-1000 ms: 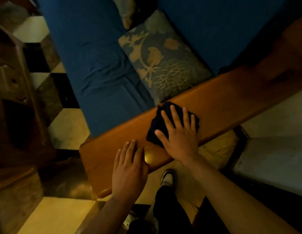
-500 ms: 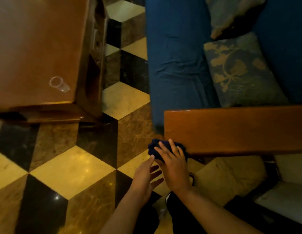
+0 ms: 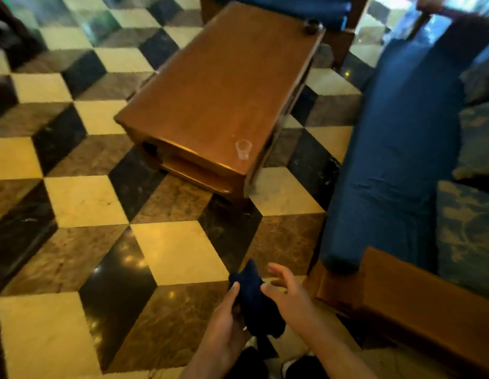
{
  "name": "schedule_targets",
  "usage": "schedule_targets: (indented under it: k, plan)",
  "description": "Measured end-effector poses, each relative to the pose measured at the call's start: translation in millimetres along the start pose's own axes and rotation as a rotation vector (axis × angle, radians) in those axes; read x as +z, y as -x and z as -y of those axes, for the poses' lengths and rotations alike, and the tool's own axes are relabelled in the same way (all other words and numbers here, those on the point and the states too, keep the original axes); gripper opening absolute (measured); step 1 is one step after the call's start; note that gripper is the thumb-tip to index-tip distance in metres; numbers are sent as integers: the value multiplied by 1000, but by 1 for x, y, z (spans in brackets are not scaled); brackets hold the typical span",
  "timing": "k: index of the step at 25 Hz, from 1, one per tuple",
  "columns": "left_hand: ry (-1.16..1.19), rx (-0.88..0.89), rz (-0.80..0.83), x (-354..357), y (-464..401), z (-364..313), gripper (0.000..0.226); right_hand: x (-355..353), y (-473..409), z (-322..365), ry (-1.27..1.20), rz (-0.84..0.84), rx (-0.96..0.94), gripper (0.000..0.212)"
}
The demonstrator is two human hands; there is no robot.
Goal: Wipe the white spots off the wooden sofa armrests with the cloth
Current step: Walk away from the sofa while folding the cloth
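Left hand (image 3: 224,321) grips cloth (image 3: 254,299), right hand (image 3: 288,295) beside

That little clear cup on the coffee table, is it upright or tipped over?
Upright: the clear cup stands on its base near the table's corner, mouth up.

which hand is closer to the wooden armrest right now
Right. The right hand hovers just left of the wooden armrest end, fingers spread, against the dark blue cloth. The left hand is farther left, beyond the cloth, gripping it.
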State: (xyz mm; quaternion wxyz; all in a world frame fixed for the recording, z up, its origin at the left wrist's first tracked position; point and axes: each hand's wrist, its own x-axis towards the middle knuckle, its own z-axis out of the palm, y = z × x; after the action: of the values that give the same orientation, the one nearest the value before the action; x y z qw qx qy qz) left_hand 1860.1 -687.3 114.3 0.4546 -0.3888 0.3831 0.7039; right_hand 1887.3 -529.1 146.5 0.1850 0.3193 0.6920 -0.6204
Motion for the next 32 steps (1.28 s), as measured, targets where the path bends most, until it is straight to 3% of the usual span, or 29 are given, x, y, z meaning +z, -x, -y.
schedule_targets:
  k: [3, 5, 8, 12, 17, 21, 24, 27, 28, 32]
  plan:
    - [73, 74, 80, -21, 35, -27, 57, 27, -4, 39, 67, 168, 122, 25]
    - [89, 160, 122, -32, 55, -49, 51, 46, -8, 67, 186, 247, 109, 21]
    - [103, 261, 136, -39, 72, -86, 47, 67, -20, 107, 244, 228, -2, 22]
    - [118, 362, -5, -44, 70, -159, 40, 100, -64, 171, 161, 132, -122, 22]
    - [80, 450, -44, -38, 52, -308, 30, 155, -154, 265, -106, 107, -132, 15]
    - [25, 528, -50, -53, 52, -455, 48, 229, -222, 364, -392, 333, -132, 31]
    - [24, 564, -157, -70, 66, -538, 47, 292, -246, 433, -291, 432, -192, 21]
    - [-20, 632, -478, -111, 75, -627, 32, 372, -277, 506, -139, 475, -188, 19]
    - [-31, 639, -516, -126, 76, -658, 27, 399, -291, 527, -70, 467, -193, 19]
    - [-13, 569, -321, -174, 75, -783, 47, 495, -355, 599, 46, 458, -218, 20]
